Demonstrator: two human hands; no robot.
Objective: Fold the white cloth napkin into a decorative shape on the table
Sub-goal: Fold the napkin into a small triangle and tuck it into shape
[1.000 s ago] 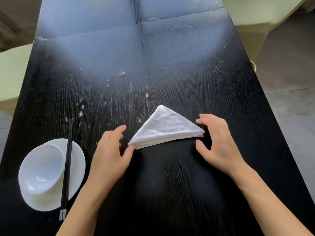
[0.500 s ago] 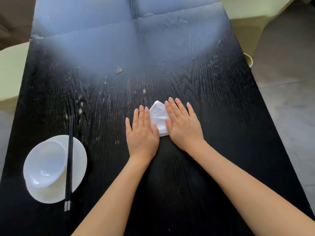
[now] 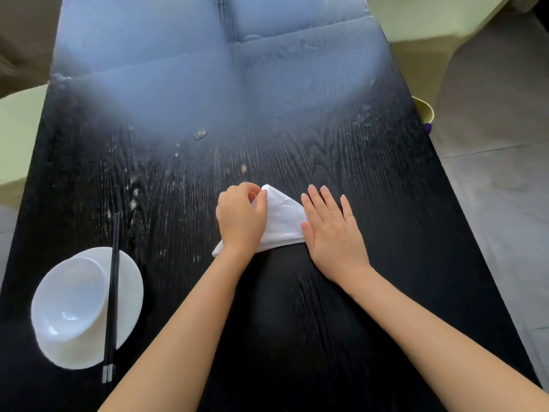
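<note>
Mid-fold: white cloth napkin (image 3: 282, 221) lies as a layered triangle at centre of the black wood-grain counter (image 3: 371, 162); left hand (image 3: 242, 218) has its fingers curled, pinching the apex at 12 o'clock, right hand (image 3: 332, 230) flat, fingers spread, pressing the 3 o'clock corner. Next move likely needs the apex layer peeled while the right hand anchors. White bowl (image 3: 69, 298) on a plate, black chopsticks (image 3: 111, 292) at 8 o'clock; pale chairs and grey floor tiles beyond

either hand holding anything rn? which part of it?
Left hand pinches the white napkin at its far tip. Right hand lies flat, fingers open, on the napkin's right corner: pressing, no grip.
</note>
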